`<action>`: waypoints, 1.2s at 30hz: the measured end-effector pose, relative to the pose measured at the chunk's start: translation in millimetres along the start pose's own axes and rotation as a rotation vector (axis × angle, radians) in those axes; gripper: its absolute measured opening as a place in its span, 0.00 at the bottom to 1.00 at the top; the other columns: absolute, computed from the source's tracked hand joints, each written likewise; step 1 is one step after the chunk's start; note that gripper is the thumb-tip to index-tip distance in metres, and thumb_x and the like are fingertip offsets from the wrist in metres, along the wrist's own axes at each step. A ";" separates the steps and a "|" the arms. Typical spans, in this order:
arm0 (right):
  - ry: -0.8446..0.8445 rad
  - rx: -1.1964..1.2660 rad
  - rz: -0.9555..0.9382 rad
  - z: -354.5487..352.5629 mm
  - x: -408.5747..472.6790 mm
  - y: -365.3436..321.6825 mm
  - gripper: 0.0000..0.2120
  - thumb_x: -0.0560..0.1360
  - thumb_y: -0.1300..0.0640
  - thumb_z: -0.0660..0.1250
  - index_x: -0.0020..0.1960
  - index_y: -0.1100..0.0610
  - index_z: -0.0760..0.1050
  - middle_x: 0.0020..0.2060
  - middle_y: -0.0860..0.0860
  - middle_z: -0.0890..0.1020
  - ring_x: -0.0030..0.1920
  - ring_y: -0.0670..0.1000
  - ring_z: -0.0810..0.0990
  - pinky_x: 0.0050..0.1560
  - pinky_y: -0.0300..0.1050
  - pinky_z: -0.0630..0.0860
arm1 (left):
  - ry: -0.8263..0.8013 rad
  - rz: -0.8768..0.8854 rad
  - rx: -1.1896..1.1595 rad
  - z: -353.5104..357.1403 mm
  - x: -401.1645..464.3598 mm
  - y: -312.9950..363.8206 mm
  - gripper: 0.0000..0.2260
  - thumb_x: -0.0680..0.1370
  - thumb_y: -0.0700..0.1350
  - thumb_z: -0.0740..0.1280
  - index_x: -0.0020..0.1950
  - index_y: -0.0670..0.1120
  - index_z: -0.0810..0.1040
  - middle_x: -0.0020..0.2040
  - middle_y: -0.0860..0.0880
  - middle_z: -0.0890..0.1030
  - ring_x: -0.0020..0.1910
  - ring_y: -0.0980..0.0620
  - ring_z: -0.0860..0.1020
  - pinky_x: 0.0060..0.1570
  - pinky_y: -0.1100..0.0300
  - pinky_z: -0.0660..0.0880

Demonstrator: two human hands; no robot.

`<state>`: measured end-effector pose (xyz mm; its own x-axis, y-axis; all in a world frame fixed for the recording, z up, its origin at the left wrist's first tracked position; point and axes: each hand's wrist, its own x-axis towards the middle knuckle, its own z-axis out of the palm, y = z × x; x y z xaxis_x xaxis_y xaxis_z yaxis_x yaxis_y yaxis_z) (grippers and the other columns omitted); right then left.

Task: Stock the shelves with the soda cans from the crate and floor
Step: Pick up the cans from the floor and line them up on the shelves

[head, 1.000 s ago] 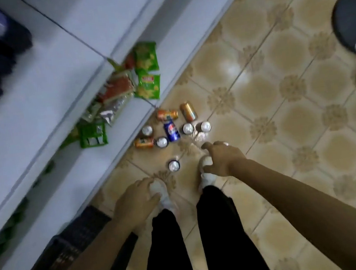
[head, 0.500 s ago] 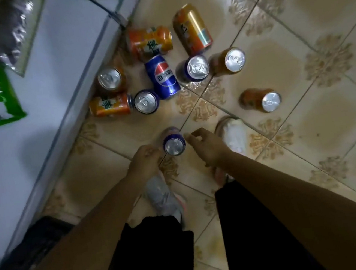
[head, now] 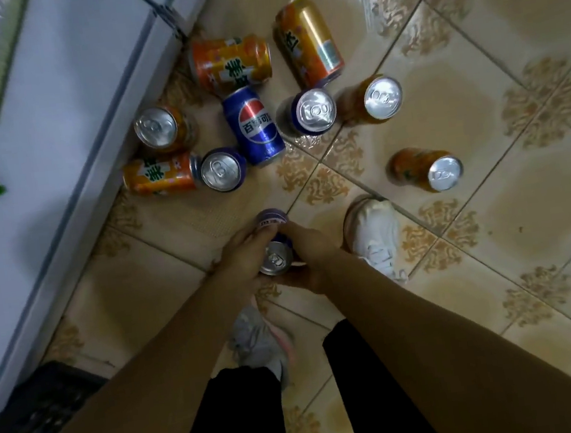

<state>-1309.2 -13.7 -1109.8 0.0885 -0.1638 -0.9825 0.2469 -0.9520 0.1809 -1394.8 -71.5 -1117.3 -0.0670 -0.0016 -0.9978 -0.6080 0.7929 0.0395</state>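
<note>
Both hands were down at the tiled floor (head: pixel 502 297) around 1 blue can (head: pixel 276 253). The left hand (head: pixel 242 257) had its fingers curled round the can's left side, and the right hand (head: pixel 308 255) had its fingers clamped on the right side, thumb under the silver top, which faced the camera. The can sat between the person's 2 shoes, near the white shoe (head: pixel 374 237).

Beyond it lay 9 more cans. A blue Pepsi can (head: pixel 253 125) lay on its side, touching an orange can (head: pixel 231 63) above it. A gold-and-orange can (head: pixel 309 40) lay tilted just beside that. 2 blue cans and 2 orange ones stood upright, tops showing. Another orange can (head: pixel 424 168) lay apart at the right. A white shelf base (head: pixel 59 111) ran along the left, with a black crate (head: pixel 31 416) at the lower left corner.
</note>
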 end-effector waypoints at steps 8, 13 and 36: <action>0.024 0.012 -0.053 -36.9 -175.3 -8.4 0.15 0.74 0.53 0.71 0.56 0.57 0.73 0.47 0.56 0.77 0.43 0.57 0.79 0.43 0.53 0.80 | -0.207 0.152 0.402 20.4 -176.9 33.0 0.19 0.79 0.50 0.64 0.70 0.53 0.70 0.59 0.46 0.79 0.54 0.49 0.79 0.51 0.52 0.76; 0.159 -0.900 -0.533 -68.3 -308.8 -21.2 0.25 0.74 0.49 0.68 0.67 0.56 0.69 0.59 0.56 0.77 0.55 0.57 0.77 0.53 0.47 0.75 | -0.342 0.422 0.778 19.3 -307.1 48.5 0.25 0.74 0.39 0.71 0.68 0.47 0.66 0.56 0.53 0.76 0.49 0.68 0.78 0.45 0.74 0.71; 0.019 -1.870 -1.190 -65.2 -841.8 -9.4 0.20 0.70 0.44 0.73 0.56 0.54 0.76 0.47 0.49 0.82 0.48 0.51 0.82 0.52 0.52 0.81 | -0.029 1.222 0.210 30.2 -706.0 17.1 0.30 0.65 0.48 0.79 0.62 0.51 0.69 0.56 0.52 0.80 0.54 0.58 0.79 0.49 0.63 0.78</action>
<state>-1323.0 149.9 -281.5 -0.7544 0.1455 -0.6401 0.5460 0.6804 -0.4888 -1334.1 -38.4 -413.9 -0.4819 0.8182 -0.3136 -0.0207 0.3472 0.9376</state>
